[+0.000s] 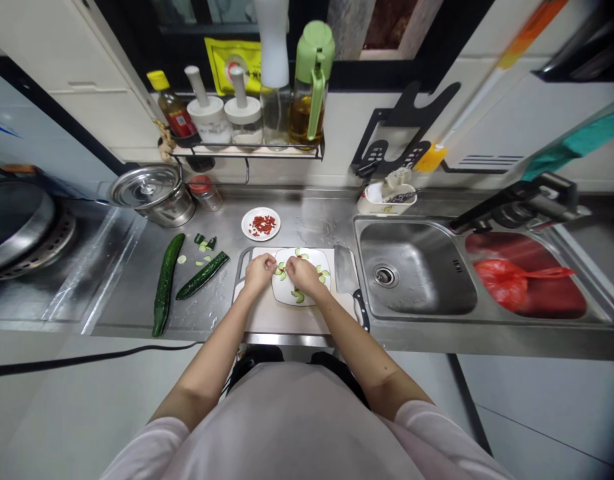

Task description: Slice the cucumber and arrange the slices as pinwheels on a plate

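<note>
White rounded-square plate [285,291] with green-edged cucumber slices [297,296] — lying on the beige rectangular cutting board [277,323]. Your left hand [259,273] is at the plate's left edge, your right hand [303,275] over its middle; both curled nearly closed — cannot tell whether they pinch anything.

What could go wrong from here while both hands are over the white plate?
The knife lies on the board to the right of the plate; the right forearm might bump it. The left hand and right hand crowd the left-hand cucumber slices, so a slip could disarrange them. The whole cucumber has one end near the counter's front edge; a knock could perhaps send it off.
</note>
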A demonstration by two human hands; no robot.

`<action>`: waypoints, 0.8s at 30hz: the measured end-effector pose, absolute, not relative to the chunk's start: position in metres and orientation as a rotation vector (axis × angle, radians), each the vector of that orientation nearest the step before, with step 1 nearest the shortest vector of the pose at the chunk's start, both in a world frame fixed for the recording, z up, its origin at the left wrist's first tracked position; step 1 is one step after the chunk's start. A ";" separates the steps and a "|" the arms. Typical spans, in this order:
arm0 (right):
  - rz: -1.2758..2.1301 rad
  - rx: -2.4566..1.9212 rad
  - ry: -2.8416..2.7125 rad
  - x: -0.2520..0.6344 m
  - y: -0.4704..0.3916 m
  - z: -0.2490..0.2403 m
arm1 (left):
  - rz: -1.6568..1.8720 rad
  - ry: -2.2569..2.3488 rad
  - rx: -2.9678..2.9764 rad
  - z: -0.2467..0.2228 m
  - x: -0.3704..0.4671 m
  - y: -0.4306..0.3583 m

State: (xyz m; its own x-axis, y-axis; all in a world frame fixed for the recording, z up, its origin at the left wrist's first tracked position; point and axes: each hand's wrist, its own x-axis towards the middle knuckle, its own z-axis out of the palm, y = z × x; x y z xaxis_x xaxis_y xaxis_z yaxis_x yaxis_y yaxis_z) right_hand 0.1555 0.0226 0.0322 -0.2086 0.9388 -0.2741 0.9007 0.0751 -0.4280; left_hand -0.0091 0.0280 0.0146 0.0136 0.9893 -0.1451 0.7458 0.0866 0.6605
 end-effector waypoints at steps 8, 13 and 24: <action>0.805 -1.962 -2.203 0.153 0.023 0.030 | 0.595 1.871 1.614 0.015 -0.017 0.025; 0.825 -1.967 -2.213 0.150 0.024 0.027 | 0.564 1.878 1.610 0.016 -0.015 0.021; 0.813 -1.972 -2.237 0.149 0.025 0.021 | 0.563 1.794 1.686 0.009 -0.009 0.022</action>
